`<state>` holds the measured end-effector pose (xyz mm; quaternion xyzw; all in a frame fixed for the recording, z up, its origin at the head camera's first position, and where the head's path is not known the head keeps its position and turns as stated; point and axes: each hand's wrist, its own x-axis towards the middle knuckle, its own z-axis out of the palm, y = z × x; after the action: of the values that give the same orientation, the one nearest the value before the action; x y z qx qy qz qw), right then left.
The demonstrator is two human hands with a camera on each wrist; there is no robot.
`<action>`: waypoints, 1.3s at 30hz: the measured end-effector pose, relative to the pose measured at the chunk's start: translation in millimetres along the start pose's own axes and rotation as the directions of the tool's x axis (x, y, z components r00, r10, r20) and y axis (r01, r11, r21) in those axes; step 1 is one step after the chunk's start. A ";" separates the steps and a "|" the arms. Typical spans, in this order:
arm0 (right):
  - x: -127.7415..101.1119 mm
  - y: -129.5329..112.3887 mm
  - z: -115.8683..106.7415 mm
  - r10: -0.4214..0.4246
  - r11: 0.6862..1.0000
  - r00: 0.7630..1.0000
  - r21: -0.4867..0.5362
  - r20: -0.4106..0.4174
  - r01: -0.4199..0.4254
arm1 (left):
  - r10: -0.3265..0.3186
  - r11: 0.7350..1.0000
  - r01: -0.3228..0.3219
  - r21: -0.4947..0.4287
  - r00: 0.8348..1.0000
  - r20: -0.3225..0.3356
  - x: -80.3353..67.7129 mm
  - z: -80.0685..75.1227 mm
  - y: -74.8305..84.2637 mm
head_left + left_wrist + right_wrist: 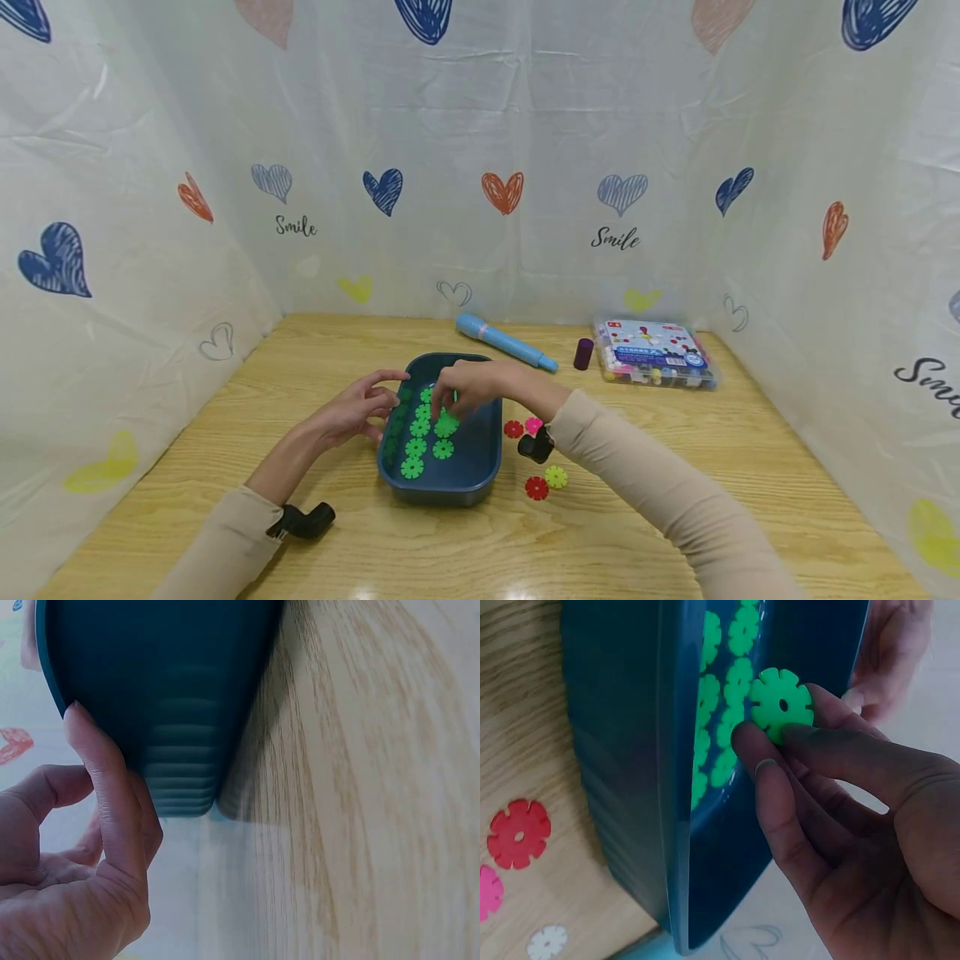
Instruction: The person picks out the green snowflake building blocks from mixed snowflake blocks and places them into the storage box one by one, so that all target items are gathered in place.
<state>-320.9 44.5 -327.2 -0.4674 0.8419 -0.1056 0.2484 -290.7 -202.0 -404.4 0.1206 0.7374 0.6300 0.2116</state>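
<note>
A dark blue tray [480,467] stands in front of me, with several green notched plastic discs [412,467], like flowers, laid in two rows on its floor. Over the tray, my right hand [468,387] pinches one green disc [782,705] between thumb and fingertips; the disc has a small hole at its centre. My left hand [356,408] is at the tray's left side, fingertips touching the rim and outer wall, as the left wrist view shows from close by [105,847]. No disc shows in that hand.
Right of the tray lie red discs [537,488], a yellow disc [556,477], a pink disc [533,426] and a white disc [547,942]. Farther back are a light blue microphone-shaped stick [506,342], a dark purple cylinder [583,354] and a clear plastic box [656,354] of colourful parts.
</note>
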 end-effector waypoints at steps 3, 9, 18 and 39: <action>5.0 -2.8 3.4 0.003 1.000 1.000 0.005 0.027 -0.003 | 0.002 1.000 -0.002 0.003 1.000 0.005 0.4 0.1 0.1; 11.0 -8.8 9.6 0.017 1.000 0.996 -0.002 0.086 -0.017 | 0.003 1.000 -0.003 -0.003 1.000 0.010 0.0 -0.2 1.0; 16.3 -15.3 20.5 0.017 1.000 0.984 -0.008 0.177 -0.016 | 0.007 1.000 -0.007 -0.020 1.000 0.021 -1.4 -1.3 1.0; 12.7 -15.3 23.7 -0.019 0.999 0.980 0.031 0.198 0.013 | 0.010 1.000 -0.010 -0.010 1.000 0.018 -0.3 -3.0 0.3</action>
<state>-303.0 26.9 -345.3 -0.4785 0.8075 -0.0728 0.3372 -291.9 -204.7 -403.7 0.1290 0.7318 0.6335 0.2158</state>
